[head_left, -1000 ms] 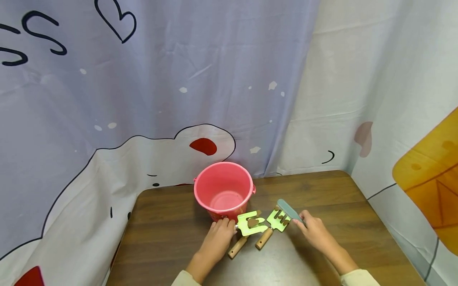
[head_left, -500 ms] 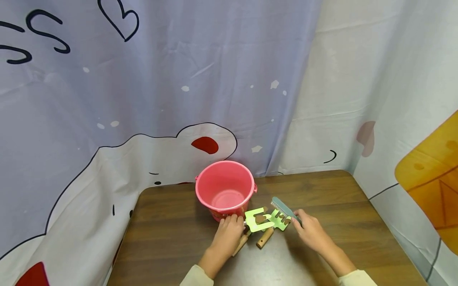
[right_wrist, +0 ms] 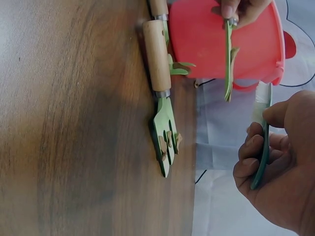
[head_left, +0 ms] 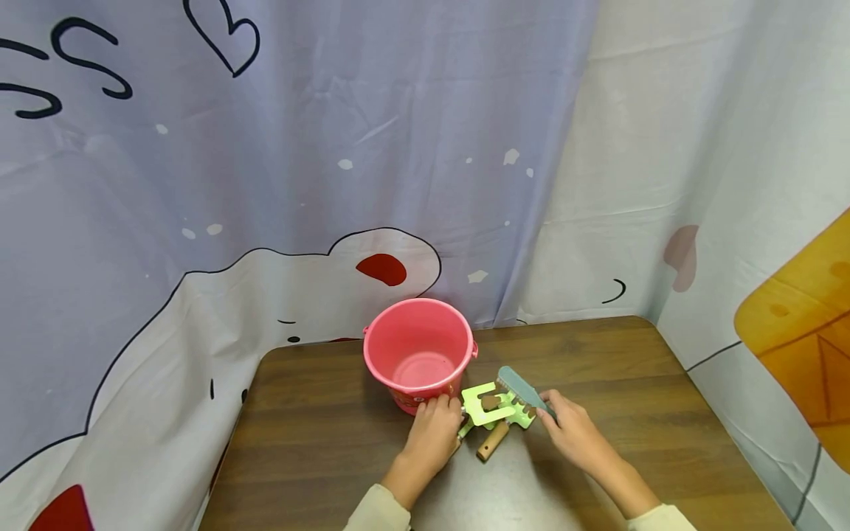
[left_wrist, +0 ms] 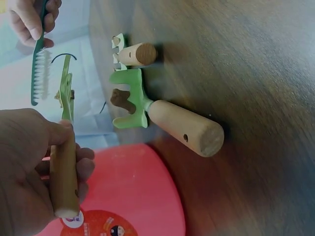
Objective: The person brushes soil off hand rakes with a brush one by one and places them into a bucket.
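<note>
My left hand [head_left: 432, 436] grips the wooden handle [left_wrist: 64, 177] of a small green garden fork [head_left: 473, 405], raised above the table. Brown clumps cling to the fork's tines. My right hand [head_left: 576, 434] holds a grey-green brush [head_left: 521, 387], its white bristles [right_wrist: 261, 101] turned towards the fork. In the head view the brush head overlaps the tines; the left wrist view shows a gap between them. Two more green tools with wooden handles, a garden fork [left_wrist: 133, 96] and another fork-like tool [right_wrist: 165, 132], lie on the table with brown clumps on their tines.
A pink bucket [head_left: 380, 358] stands upright at the back of the wooden table [head_left: 299, 428], just behind my left hand. Printed curtains [head_left: 319, 125] hang behind the table and along its right side.
The left hand has moved right with the garden fork, bringing it closer to the brush. The brush has shifted left over the tools. The bucket has stayed in place.
</note>
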Tool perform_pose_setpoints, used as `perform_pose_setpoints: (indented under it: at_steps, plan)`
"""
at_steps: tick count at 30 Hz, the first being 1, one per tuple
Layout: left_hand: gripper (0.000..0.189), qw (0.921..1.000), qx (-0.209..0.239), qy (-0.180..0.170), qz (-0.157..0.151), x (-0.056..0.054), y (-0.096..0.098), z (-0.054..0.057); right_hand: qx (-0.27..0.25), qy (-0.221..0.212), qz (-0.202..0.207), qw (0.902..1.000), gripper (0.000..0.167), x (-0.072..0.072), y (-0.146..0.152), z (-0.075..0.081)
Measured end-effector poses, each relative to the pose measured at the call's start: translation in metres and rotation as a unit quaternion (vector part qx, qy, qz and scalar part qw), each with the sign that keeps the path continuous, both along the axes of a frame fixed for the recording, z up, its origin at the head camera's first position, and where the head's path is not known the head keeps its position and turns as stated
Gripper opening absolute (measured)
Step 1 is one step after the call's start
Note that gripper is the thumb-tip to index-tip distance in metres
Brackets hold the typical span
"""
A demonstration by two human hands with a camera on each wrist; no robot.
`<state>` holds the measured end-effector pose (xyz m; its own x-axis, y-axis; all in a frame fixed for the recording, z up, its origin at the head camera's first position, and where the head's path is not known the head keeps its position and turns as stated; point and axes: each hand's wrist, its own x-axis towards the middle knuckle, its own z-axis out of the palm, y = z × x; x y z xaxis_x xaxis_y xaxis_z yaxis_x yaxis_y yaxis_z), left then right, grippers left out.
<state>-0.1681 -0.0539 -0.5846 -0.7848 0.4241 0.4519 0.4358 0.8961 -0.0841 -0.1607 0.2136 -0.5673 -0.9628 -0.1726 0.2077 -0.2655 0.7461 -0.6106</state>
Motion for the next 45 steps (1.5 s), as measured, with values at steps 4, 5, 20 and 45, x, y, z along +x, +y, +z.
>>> perform_pose_setpoints:
  at_steps: [4,5,20,45]
  plan:
    - [0.022,0.9998,-0.003,-0.019,0.008,-0.003,0.005,0.0,0.0,0.006,0.006,1.0,0.017,0.003,-0.003,0.002]
    - [0.021,0.9997,-0.004,-0.022,0.009,-0.004,0.006,0.0,-0.002,0.003,0.006,1.0,0.017,0.003,-0.004,0.003]
    - [0.009,0.9995,-0.015,-0.015,0.023,-0.01,0.019,-0.005,0.015,0.023,0.018,0.9995,0.018,0.01,-0.017,0.002]
    - [0.014,0.9997,-0.021,0.011,0.01,-0.02,0.033,0.0,0.041,0.03,-0.007,0.9987,0.019,0.011,-0.023,0.002]
